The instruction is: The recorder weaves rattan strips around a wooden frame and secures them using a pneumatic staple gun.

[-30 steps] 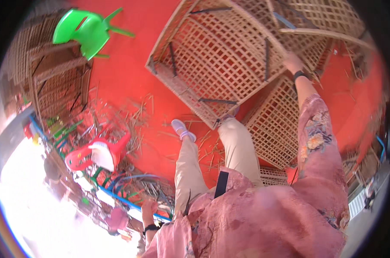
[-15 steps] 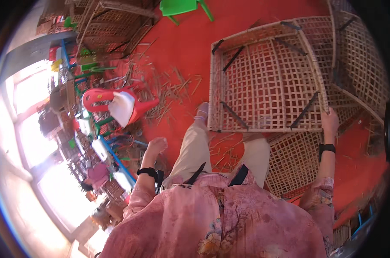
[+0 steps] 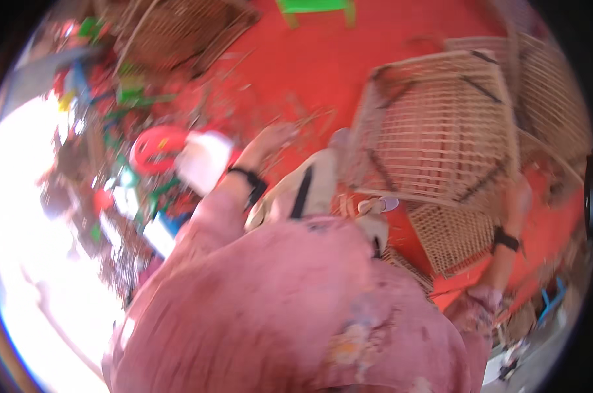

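Observation:
A shallow rectangular woven cane basket (image 3: 447, 131), with dark strips across its corners, leans in front of me on the right. My right hand (image 3: 519, 195) is at its near right corner, closed on the rim, though motion smears the fingers. Out over the floor on the left reaches my left hand (image 3: 277, 136), blurred, its fingers seemingly stretched forward. I see nothing in it. Beside it stands a red plastic chair (image 3: 158, 149) with a white cloth or sheet (image 3: 205, 160) on it.
Another woven panel (image 3: 450, 239) lies below the basket, and more woven pieces (image 3: 552, 98) stand at the far right. Cane scraps (image 3: 296, 124) litter the red floor (image 3: 303, 65). A large woven piece (image 3: 185, 36) is at the back left, a green chair (image 3: 315, 6) at the top.
My left hand has moved forward and right, over the floor scraps. The basket has shifted right in view with my right hand at its corner. The whole view has swung and blurred.

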{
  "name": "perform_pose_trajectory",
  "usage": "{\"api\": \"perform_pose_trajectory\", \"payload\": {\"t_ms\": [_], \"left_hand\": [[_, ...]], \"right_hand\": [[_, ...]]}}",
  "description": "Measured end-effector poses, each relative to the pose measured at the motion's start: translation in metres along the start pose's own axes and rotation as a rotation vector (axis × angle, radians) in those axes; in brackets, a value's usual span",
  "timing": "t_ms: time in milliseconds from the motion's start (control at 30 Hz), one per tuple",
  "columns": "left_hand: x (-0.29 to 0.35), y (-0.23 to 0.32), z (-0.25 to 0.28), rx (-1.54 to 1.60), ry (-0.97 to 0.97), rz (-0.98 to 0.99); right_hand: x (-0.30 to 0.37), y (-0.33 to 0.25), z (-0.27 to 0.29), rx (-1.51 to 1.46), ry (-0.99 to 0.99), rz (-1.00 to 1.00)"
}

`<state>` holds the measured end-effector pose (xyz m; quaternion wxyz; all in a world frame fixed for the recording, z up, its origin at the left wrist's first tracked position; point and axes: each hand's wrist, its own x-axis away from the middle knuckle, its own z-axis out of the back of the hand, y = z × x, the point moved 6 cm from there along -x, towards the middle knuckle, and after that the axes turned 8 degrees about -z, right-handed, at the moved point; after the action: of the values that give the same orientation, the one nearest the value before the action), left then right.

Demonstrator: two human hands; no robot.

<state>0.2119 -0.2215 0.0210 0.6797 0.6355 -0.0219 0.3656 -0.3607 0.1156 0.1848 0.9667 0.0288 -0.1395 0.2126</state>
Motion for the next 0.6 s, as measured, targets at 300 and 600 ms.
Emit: {"api": "perform_pose_trajectory", "payload": {"t_ms": [300,600], "left_hand": [[0.062,-0.122,-0.045,-0.699,-0.507,-0.002],[0.061,-0.015,-0.034,-0.674,-0.583,-0.126]], "right_hand": [[0.161,-0.04,-0.001,0.304,0.073,-0.055],[0.417,-0.063,-0.055,0.085,0.307,0.001]]}}
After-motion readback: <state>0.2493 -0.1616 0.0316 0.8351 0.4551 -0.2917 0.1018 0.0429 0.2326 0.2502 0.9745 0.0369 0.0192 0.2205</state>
